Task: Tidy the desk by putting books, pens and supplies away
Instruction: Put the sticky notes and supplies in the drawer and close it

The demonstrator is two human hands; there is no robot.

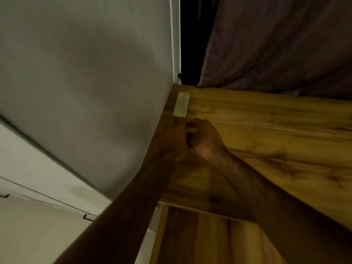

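A pale yellowish flat oblong object [182, 107] lies at the far left corner of the wooden desk top [266, 130], right by the wall. My left hand [179, 138] reaches along the desk's left edge, and its fingertips touch the object's near end; the dim, blurred view hides whether they grip it. Pressed against it on the right, my right hand [204, 140] rests on the desk with its fingers curled in. I cannot make out anything held in it.
A grey-white wall [85, 73] runs along the desk's left side. A purplish curtain [276, 44] hangs behind the desk beside a white frame [175, 35]. An open wooden drawer [200, 237] shows under the desk's near edge. White cabinet fronts [38, 216] are at lower left.
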